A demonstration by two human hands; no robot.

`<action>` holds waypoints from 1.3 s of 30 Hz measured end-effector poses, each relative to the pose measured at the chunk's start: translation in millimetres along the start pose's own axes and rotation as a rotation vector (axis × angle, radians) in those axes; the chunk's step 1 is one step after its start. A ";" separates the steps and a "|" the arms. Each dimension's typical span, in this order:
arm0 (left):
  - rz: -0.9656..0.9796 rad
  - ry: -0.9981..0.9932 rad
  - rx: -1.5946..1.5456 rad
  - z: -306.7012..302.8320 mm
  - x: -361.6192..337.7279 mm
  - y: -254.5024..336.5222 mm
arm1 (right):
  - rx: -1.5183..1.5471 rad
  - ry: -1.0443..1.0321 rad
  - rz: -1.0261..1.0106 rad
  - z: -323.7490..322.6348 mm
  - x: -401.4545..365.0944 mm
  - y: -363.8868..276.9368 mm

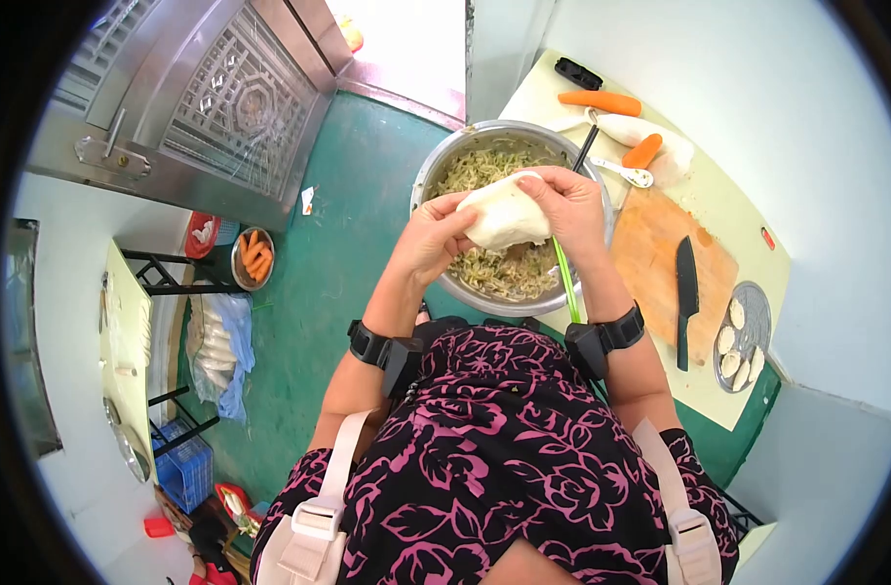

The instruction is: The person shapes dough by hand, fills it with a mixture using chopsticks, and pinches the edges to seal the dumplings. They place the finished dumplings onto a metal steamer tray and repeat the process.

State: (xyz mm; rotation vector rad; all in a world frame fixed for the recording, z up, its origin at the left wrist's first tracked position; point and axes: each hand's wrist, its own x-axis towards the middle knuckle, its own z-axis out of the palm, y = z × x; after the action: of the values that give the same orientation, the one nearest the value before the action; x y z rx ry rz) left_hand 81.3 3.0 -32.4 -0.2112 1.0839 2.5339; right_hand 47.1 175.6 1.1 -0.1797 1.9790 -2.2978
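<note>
The person stands at the counter (pixel 743 219) and holds a white piece of dough (pixel 504 216) with both hands, above a big metal bowl (pixel 452 154). The left hand (pixel 434 236) has its grip closed on the left edge of the dough, with the thumb on top. The right hand (pixel 569 203) has its grip closed on the right and upper edge, with the fingers curled over it. The dough is folded like a small pocket and does not touch the bowl.

In the bowl there is a shredded filling (pixel 509 275), pale green and yellow. A pair of green chopsticks (pixel 565 280) leans on the bowl rim, under the right wrist.

To the right of the bowl lies a wooden cutting board (pixel 655 255), and a black knife (pixel 686 291) rests on its right edge. A carrot (pixel 601 101) and a white spoon (pixel 629 175) lie farther back. Near the counter edge, a round metal plate (pixel 755 304) carries some small white pieces.
</note>
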 end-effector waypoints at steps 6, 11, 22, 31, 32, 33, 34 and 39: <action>0.080 -0.279 -0.145 8.6 17.8 -23.1 | -0.244 -0.139 -0.078 21.6 4.9 -29.5; 0.072 -0.136 -0.037 11.9 13.9 -18.6 | -0.228 -0.130 0.061 2.0 29.4 -16.2; 0.167 0.080 0.182 24.3 10.8 -14.1 | 0.820 -0.219 0.579 -9.8 -7.1 31.5; 0.242 0.265 0.486 6.1 1.4 -15.5 | 0.123 -0.116 0.377 -13.9 -4.7 26.4; 0.235 0.259 0.450 4.5 -0.1 -14.7 | 0.128 -0.104 0.400 -15.5 -3.9 24.8; 0.229 0.252 0.412 3.0 -1.5 -13.7 | 0.140 -0.114 0.411 -16.6 -3.6 22.6; 0.222 0.246 0.373 1.9 -2.9 -13.7 | 0.158 -0.139 0.409 -17.2 -2.8 21.5; 0.103 0.014 0.079 -6.9 -7.8 -13.9 | 0.259 -0.277 0.399 -14.1 6.9 17.0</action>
State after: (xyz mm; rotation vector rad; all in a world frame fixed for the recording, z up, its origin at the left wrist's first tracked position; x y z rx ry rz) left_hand 93.8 4.6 -44.2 -0.1556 1.2276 2.5763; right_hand 38.1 185.7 -17.7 -0.0680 1.4213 -2.1067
